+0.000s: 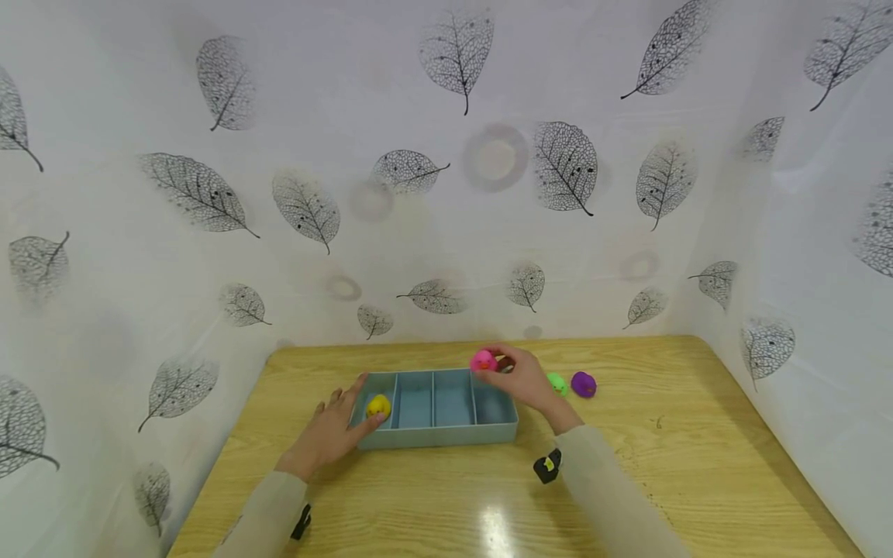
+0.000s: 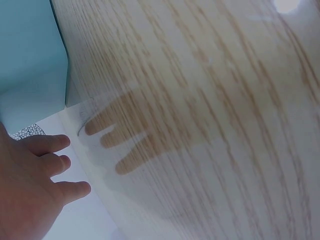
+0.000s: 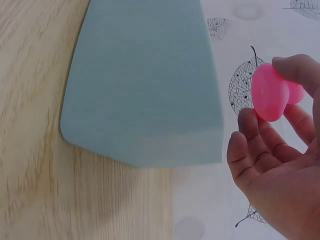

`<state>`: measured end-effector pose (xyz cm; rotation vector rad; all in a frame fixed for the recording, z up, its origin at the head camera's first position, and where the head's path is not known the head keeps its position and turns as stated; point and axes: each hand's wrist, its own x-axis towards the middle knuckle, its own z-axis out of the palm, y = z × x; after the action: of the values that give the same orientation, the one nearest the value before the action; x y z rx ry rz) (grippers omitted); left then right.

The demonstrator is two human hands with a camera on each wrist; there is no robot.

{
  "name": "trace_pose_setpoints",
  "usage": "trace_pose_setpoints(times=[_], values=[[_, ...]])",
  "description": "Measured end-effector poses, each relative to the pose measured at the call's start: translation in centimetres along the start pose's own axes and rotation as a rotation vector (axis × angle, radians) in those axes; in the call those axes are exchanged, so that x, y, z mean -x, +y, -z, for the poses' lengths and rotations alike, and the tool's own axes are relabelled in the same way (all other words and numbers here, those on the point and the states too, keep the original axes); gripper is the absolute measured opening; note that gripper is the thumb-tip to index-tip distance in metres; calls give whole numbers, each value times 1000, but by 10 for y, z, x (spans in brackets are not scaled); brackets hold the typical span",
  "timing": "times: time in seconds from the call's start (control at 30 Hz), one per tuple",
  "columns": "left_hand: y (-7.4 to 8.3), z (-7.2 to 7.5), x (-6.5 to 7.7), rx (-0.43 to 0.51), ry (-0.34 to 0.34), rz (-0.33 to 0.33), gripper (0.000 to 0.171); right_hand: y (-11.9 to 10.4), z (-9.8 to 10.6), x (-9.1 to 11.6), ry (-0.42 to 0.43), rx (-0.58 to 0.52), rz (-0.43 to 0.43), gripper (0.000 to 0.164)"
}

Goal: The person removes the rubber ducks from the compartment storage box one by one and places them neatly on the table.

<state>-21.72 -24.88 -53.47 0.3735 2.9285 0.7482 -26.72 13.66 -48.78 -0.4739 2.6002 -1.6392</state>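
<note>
While aloft, pink duck (image 1: 481, 357), beak (image 1: 484, 365) nearward.

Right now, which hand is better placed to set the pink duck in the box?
Likely the right hand: it holds the pink duck near one end of the box; the left hand is at the other.

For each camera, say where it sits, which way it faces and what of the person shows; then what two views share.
Head: on the head, facing forward and down at the tray; left grip, right grip and sleeves show.
Left wrist: worn there, facing the table and tray's side; left grip partly shows.
Right wrist: worn there, facing tray and pink duck; right grip shows.
Head and right wrist share the pink duck.
</note>
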Motion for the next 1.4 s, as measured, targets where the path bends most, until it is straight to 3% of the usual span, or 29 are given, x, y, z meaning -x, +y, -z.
trace_pose_setpoints(times=[0.77, 1.4], values=[[-1, 0, -1, 2, -1, -2, 90, 15, 39, 10, 44, 62, 52, 44], [-1, 0, 0, -8, 1, -11, 89, 29, 70, 21, 76, 136, 23, 45]])
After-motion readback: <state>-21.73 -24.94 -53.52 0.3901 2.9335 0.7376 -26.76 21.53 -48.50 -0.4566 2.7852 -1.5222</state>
